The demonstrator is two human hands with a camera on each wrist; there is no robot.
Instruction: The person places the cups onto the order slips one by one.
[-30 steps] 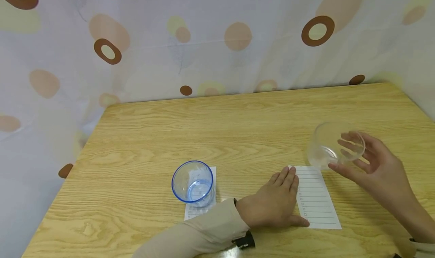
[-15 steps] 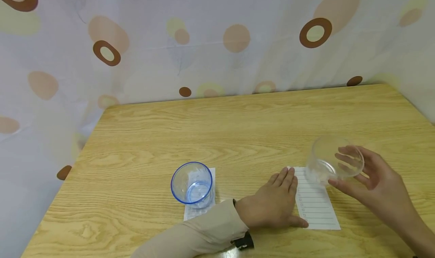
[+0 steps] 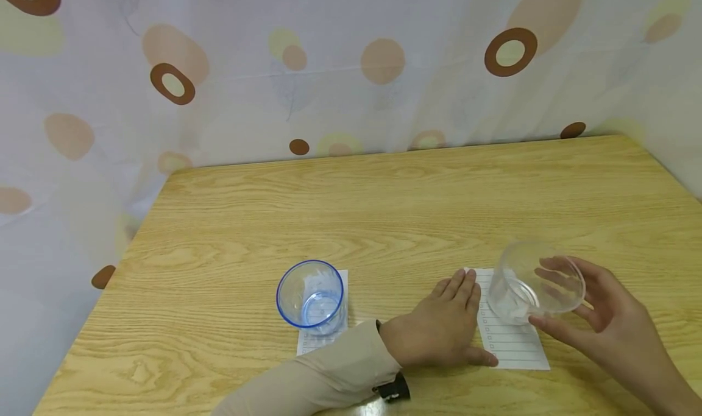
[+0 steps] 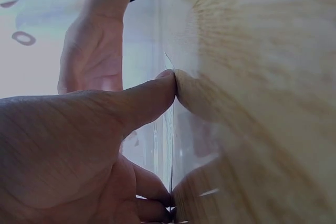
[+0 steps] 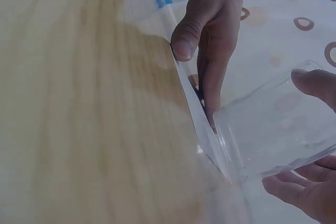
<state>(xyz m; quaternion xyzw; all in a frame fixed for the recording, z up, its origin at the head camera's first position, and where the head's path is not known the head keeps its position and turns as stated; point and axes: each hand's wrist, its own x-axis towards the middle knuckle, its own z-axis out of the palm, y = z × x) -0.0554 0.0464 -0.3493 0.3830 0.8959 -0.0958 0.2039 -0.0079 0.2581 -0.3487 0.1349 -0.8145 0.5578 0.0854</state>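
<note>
With thumb on one side and fingers on the other, my right hand (image 3: 611, 315) grips a clear glass cup (image 3: 507, 285), its base low over the upper part of a lined paper slip (image 3: 518, 349). My left hand (image 3: 439, 324) lies with straight fingers along the left edge of that slip, thumb at its lower corner. In the right wrist view the clear glass (image 5: 273, 129) has its base right at the paper (image 5: 194, 111). The left wrist view shows the left thumb (image 4: 149, 98) pressing down at the paper's edge.
A blue-rimmed glass cup (image 3: 312, 300) stands on a second lined slip (image 3: 307, 345), left of the left forearm. The wooden table (image 3: 329, 209) reaches back to a patterned curtain (image 3: 329, 69).
My right hand has brought the clear glass cup toward me and down, from beyond the slip's top edge to over the paper. The left hand has stayed on the slip.
</note>
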